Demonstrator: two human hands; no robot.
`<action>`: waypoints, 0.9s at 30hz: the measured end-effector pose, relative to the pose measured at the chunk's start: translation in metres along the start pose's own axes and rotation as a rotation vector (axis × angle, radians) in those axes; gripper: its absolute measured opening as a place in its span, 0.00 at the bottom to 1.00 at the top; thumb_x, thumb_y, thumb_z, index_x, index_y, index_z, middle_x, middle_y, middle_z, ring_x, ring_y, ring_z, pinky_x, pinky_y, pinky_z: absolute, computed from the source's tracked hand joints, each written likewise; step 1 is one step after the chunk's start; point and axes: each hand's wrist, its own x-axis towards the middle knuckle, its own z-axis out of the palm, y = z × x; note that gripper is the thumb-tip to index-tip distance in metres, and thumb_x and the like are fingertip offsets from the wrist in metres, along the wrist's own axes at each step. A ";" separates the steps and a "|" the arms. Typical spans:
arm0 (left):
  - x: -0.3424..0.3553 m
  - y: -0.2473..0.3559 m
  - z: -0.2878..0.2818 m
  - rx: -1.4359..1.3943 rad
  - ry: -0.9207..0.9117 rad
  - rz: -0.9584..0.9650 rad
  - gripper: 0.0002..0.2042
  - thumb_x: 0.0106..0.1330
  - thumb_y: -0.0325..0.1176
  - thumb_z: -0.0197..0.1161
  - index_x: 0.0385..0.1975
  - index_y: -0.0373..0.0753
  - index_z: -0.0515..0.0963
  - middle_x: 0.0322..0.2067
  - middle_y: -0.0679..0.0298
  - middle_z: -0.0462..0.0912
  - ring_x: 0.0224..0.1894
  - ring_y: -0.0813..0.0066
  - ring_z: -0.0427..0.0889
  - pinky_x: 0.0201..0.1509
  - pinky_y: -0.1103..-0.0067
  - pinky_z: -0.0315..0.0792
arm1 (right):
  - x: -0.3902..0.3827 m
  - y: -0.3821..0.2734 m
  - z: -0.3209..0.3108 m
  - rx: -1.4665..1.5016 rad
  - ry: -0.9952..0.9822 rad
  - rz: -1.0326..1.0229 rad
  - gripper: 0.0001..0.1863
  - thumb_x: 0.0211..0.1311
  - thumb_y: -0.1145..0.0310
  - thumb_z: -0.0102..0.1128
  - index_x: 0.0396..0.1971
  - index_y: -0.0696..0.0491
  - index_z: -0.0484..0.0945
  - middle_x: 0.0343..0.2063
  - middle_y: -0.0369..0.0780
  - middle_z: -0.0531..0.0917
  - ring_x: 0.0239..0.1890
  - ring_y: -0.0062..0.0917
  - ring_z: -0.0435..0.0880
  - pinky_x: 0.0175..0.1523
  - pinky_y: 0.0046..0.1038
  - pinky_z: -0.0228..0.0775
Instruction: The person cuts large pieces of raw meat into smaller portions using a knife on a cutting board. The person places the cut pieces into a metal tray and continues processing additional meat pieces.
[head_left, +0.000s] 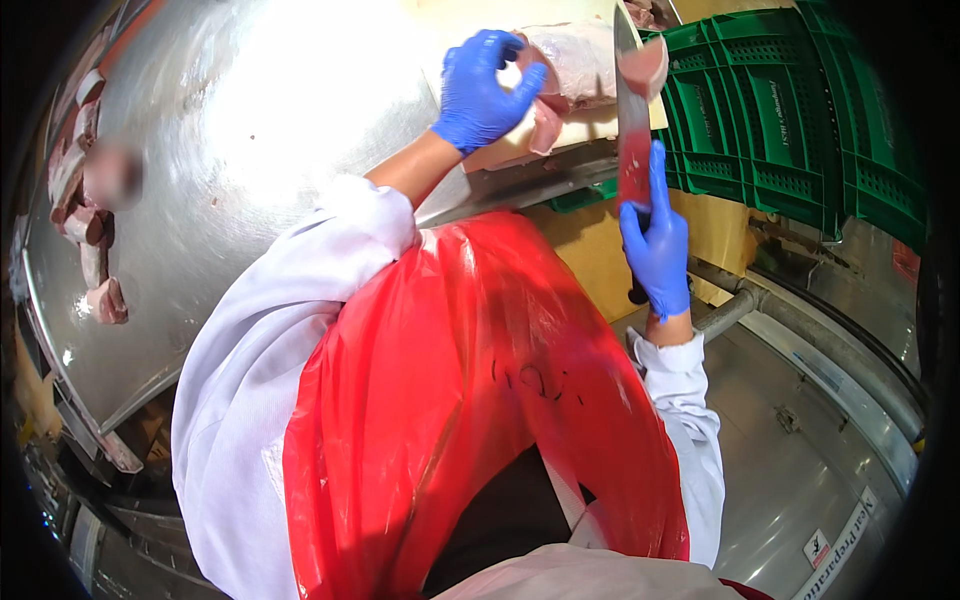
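Observation:
My left hand (485, 92), in a blue glove, curves its fingers and thumb around the near left end of a large pale pink piece of meat (585, 62). The meat lies on a white cutting board (500, 152), with a loose flap hanging toward me. My right hand (657, 250), also gloved in blue, is closed on the black handle of a long knife (633, 165), its forefinger stretched along the blade. The wet, reddish blade points away from me, just right of the meat. A cut slice of meat (645, 68) is against the blade near its tip.
Green plastic crates (750, 110) stand to the right of the board. The steel table (200, 250) stretches left, with several cut meat pieces (92, 235) along its far left edge. A metal rail (728, 313) and a steel surface (770, 440) lie at the lower right.

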 end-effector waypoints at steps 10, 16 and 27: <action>0.010 -0.058 -0.064 -0.059 0.180 -0.167 0.12 0.69 0.33 0.62 0.46 0.31 0.74 0.36 0.54 0.80 0.37 0.65 0.79 0.44 0.70 0.75 | 0.106 -0.040 0.082 -0.297 0.105 -0.057 0.40 0.62 0.71 0.55 0.74 0.57 0.50 0.23 0.56 0.82 0.25 0.53 0.83 0.33 0.48 0.75; 0.004 -0.065 -0.071 -0.184 0.198 -0.197 0.14 0.62 0.34 0.69 0.44 0.35 0.79 0.38 0.56 0.84 0.42 0.66 0.84 0.51 0.72 0.76 | 0.048 -0.052 0.089 -0.471 -0.090 0.061 0.45 0.61 0.76 0.54 0.76 0.56 0.42 0.21 0.54 0.81 0.24 0.50 0.82 0.31 0.48 0.72; 0.049 -0.043 -0.010 -0.155 0.005 0.014 0.14 0.63 0.40 0.65 0.44 0.39 0.79 0.38 0.55 0.79 0.39 0.64 0.80 0.43 0.71 0.76 | -0.053 -0.054 0.031 -0.187 -0.296 0.231 0.43 0.60 0.76 0.52 0.76 0.49 0.47 0.22 0.57 0.79 0.24 0.53 0.80 0.32 0.43 0.72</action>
